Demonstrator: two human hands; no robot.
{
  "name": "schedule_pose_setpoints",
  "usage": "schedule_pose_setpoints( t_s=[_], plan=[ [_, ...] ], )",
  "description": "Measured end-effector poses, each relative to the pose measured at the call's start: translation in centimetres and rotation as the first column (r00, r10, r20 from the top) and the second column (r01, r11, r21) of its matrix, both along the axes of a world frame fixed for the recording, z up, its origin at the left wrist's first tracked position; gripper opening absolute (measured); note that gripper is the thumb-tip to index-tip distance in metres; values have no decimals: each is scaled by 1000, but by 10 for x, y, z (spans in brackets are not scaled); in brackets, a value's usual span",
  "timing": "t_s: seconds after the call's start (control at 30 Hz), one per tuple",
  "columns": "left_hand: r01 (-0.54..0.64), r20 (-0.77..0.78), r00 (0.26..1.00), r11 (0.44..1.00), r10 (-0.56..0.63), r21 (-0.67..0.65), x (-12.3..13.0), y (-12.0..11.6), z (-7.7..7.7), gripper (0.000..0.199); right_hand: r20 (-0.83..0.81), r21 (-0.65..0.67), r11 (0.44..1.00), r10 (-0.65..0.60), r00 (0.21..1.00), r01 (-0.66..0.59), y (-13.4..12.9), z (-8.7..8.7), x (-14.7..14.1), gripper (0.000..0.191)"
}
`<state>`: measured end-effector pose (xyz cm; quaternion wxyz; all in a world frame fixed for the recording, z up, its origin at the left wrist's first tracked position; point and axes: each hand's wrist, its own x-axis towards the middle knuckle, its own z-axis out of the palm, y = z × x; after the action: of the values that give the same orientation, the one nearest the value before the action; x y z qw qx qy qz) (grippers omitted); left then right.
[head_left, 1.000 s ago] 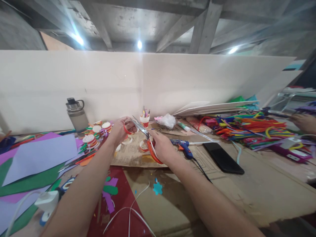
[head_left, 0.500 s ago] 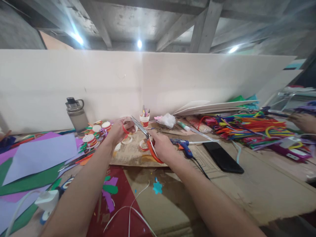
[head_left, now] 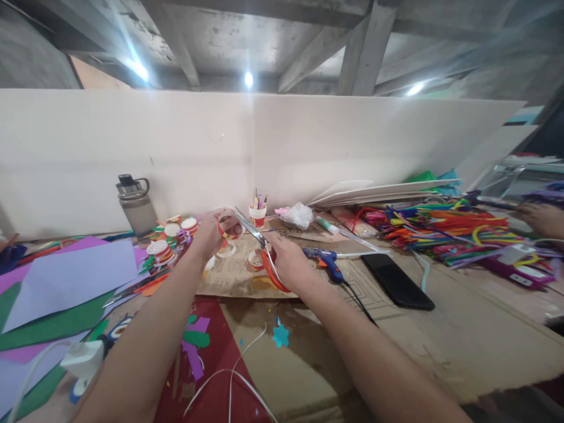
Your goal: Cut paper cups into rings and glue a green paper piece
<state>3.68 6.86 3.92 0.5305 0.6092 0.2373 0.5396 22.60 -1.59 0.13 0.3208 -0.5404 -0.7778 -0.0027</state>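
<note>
Bounded behind the pen cup (head_left: 257, 216) by an upright white board (head_left: 185, 153). Crowded to the cup's left with small decorated paper cups (head_left: 161, 252), then a grey bottle (head_left: 137, 208), with coloured sheets (head_left: 73, 279) nearer the wearer. Hemmed in to the cup's right by a plastic bag (head_left: 299, 215) and, farther over, by a heap of coloured pipe cleaners (head_left: 449, 226). Most open well right of the cup and nearer, on bare cardboard (head_left: 476, 335), past a black phone (head_left: 398, 281) and a blue glue gun (head_left: 328, 262). Reaching in from the lower left with the left hand (head_left: 215, 235), fingers curled, grasping a red-and-white ring (head_left: 229, 237) just left of the cup and nearer. Reaching in from the lower right with the right hand (head_left: 284, 258), clenched around the orange handles of the scissors (head_left: 254, 230), right of the cup and nearer. Angling the blades up and leftward, in front of the cup, towards the ring at the left fingertips; cannot tell whether touching it. Lying between both hands, nearer than the cup, with two loose rings (head_left: 257, 260) in view on the brown paper (head_left: 238, 285).
</note>
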Motion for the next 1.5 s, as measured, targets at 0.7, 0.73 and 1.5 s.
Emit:
schedule_pose_setpoints(
  t_s=[0.7,0.73,1.5],
  plan=[
    [48,-123,991,999,-49,-9,-10,0,3,27,40,-31,999,-14,999,16,0,-1,1,38],
    [40,-110,993,999,-41,-17,-10,2,3,26,36,-30,999,-16,999,17,0,-2,1,37],
    [-32,-138,990,999,32,7,-7,-3,3,22,78,-30,999,-36,996,39,0,-3,0,41]
  ],
)
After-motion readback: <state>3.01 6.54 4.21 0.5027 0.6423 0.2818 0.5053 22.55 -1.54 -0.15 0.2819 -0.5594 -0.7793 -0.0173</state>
